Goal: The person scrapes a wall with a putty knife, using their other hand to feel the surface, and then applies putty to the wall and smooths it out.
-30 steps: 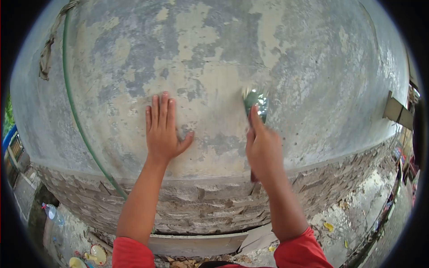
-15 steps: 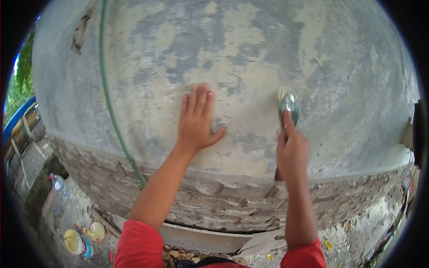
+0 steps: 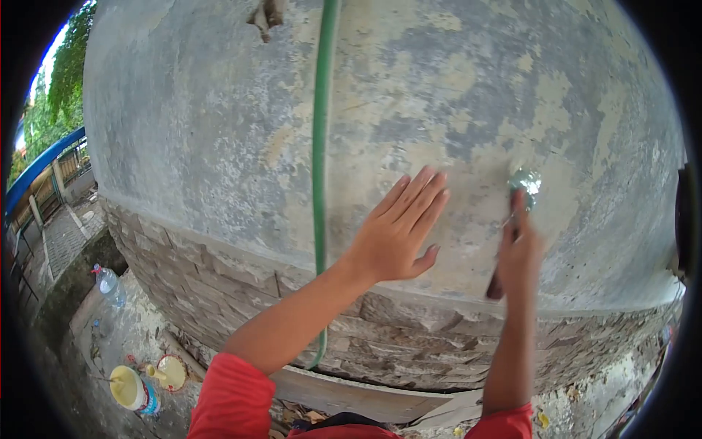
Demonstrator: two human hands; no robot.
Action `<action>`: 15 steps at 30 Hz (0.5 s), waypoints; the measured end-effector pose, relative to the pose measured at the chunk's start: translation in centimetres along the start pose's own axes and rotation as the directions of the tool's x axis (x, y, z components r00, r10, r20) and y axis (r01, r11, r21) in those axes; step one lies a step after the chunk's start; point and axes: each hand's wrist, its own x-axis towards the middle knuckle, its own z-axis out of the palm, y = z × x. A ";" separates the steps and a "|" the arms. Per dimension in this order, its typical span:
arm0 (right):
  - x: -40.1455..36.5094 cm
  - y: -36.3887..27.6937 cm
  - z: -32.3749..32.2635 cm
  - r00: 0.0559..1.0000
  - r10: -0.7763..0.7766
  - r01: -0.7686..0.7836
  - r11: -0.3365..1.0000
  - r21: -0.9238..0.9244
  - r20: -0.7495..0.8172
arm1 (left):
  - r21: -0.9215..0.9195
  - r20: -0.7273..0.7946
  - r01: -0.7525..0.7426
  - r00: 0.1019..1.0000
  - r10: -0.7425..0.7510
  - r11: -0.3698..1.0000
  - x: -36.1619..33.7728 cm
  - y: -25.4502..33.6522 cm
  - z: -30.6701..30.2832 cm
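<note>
The weathered wall [image 3: 212,132], grey with worn cream patches, fills most of the view. My left hand [image 3: 395,234] lies flat against it, fingers stretched out, to the right of a green hose-like line [image 3: 320,146]. In my right hand [image 3: 521,252] is a scraper [image 3: 525,186] with a long reddish-brown handle. Its shiny head meets the wall's surface above my fist, the index finger stretched along it. Motion blurs the right hand and the scraper's edge.
Rough stone courses [image 3: 219,271] run below the smooth wall. At lower left stand a bucket of cream paint [image 3: 128,388], a round lid [image 3: 172,373] with a cream-coated tool on it, and a plastic bottle [image 3: 110,285]. A blue rail [image 3: 44,168] and trees lie beyond.
The view has swung left, so the green line now appears nearer the middle. Both hands stay on the same stretch of wall, the right one still gripping the scraper.
</note>
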 end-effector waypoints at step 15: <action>-1.4 -13.4 6.7 0.995 -0.081 0.083 0.996 -0.038 0.059 | 0.279 -0.325 0.206 0.939 -0.109 0.938 -7.4 -19.4 -5.7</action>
